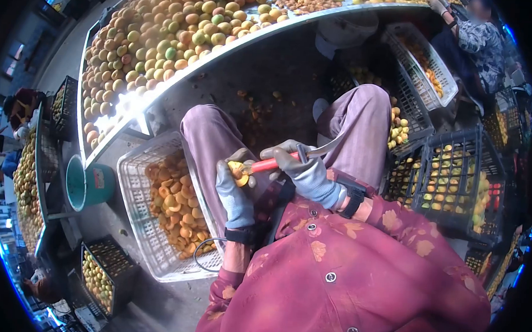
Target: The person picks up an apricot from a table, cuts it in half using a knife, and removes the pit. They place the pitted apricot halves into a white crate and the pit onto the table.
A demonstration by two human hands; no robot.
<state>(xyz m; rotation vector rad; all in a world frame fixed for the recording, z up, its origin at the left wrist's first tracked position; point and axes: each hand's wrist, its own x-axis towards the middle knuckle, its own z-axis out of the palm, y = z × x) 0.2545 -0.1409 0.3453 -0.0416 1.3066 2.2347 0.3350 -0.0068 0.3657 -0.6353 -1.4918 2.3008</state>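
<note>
Apricot (237,172), pinched in gloved left hand (234,191) above white crate (134,211); right hand (304,170) clenched red-handled tool (272,163); blade risked slipping into glove.

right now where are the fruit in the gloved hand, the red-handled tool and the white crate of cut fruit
fruit (238,172), head view, on its yellow flesh
red-handled tool (267,164), head view, on the red handle
white crate (134,211), head view, on its left wall
</note>
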